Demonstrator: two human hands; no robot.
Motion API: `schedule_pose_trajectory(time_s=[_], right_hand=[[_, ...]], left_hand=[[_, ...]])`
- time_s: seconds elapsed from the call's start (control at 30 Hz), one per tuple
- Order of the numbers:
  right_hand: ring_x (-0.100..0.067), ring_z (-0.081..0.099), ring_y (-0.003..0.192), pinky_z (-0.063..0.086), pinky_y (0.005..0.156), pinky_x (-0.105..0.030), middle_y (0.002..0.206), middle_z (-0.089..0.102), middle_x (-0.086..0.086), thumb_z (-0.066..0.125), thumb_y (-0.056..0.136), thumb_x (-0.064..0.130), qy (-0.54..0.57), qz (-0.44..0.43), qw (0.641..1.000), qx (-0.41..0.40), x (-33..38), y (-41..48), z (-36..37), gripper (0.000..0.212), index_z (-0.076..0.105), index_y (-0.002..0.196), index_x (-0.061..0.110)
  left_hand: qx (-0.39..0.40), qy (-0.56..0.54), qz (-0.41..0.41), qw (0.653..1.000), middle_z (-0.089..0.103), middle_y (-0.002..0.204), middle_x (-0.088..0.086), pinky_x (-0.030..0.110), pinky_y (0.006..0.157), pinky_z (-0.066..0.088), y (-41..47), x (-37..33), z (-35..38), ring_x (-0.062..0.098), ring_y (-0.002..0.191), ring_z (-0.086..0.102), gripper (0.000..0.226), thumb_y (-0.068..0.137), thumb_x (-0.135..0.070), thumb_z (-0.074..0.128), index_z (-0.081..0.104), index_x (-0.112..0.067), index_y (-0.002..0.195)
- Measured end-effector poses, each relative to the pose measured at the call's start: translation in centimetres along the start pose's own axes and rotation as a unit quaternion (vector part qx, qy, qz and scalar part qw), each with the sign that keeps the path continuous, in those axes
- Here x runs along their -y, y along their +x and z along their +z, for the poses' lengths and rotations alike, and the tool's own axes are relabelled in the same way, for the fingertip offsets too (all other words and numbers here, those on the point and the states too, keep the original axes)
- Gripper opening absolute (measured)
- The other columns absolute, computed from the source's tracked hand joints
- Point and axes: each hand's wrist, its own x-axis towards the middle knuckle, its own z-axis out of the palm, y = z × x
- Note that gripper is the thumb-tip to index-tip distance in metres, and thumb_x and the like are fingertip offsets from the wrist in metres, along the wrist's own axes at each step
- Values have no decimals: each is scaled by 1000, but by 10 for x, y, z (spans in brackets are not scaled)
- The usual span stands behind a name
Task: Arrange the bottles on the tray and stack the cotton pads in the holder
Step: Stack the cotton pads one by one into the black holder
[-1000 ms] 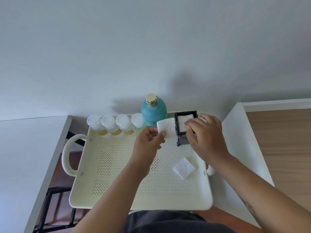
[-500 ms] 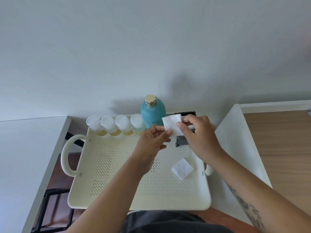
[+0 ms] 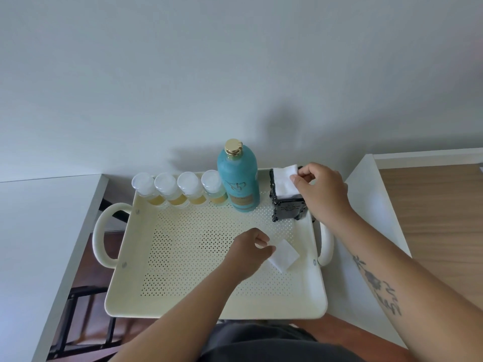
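Against a plain grey-white wall, a cream perforated tray (image 3: 183,304) with loop handles spans the gap between two white tabletops. Along its far rim four small clear bottles (image 3: 180,189) with pale yellow liquid and frosted caps stand in a touching row, and just right of them stands a tall teal bottle (image 3: 239,184) with a gold cap. Near the far right corner sits the black ornate holder (image 3: 287,210), upright. The right hand (image 3: 324,189) pinches a white square pad (image 3: 285,181) between thumb and fingertips, the pad lying tilted across the holder's open top; whether it is partly inside cannot be told. The hand and wrist cover the holder's right side. Another white pad (image 3: 286,254) lies flat on the tray floor near the right handle, and the left hand (image 3: 248,252), fingers curled, touches its left edge with the fingertips; its grip on it cannot be told. A tattooed right forearm crosses the right tabletop.
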Motion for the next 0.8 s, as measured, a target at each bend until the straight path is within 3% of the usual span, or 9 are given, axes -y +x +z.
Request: schedule_pose_trajectory(time_s=[0.2, 0.3, 0.47, 0.63, 0.8], right_hand=[[-28, 51, 100, 29, 82, -35, 102, 58, -2, 56, 91, 26, -22, -24, 998, -57, -6, 0, 7, 16, 60, 103, 18], [-29, 51, 98, 32, 79, -36, 106, 59, -3, 54, 91, 21, -64, -97, 989, -90, -8, -10, 5, 16, 60, 106, 17], [-30, 54, 100, 39, 80, -40, 102, 67, 4, 60, 85, 16, -153, -221, 962, -55, -10, -21, 3, 16, 67, 99, 18], [-29, 50, 117, 36, 92, -42, 104, 70, 10, 55, 90, 27, -198, -241, 950, -16, -17, -25, 6, 17, 70, 93, 19], [-29, 47, 121, 36, 98, -44, 103, 70, 10, 41, 92, 44, -233, -240, 942, 6, -22, -27, 9, 38, 70, 96, 21]], left_hand=[[-11, 54, -10, 998, 63, 100, -6, 24, 73, 50, 7, -1, 20, 9, 89, 60, 28, 82, -34, 71, 62, -20, 104], [-29, 108, -14, 994, 62, 104, -5, 32, 78, 54, 8, -2, 29, 13, 93, 60, 27, 82, -34, 69, 61, -21, 104], [-31, 141, -9, 990, 59, 105, -6, 33, 74, 51, 9, -4, 34, 16, 92, 59, 14, 83, -28, 67, 61, -23, 94], [-40, 144, -5, 989, 60, 95, -7, 34, 70, 54, 7, 0, 27, 15, 85, 59, 9, 84, -24, 62, 57, -27, 77], [-72, 147, -6, 986, 62, 88, -9, 28, 60, 49, 1, 9, 18, 13, 78, 59, 7, 77, -23, 63, 58, -27, 75]])
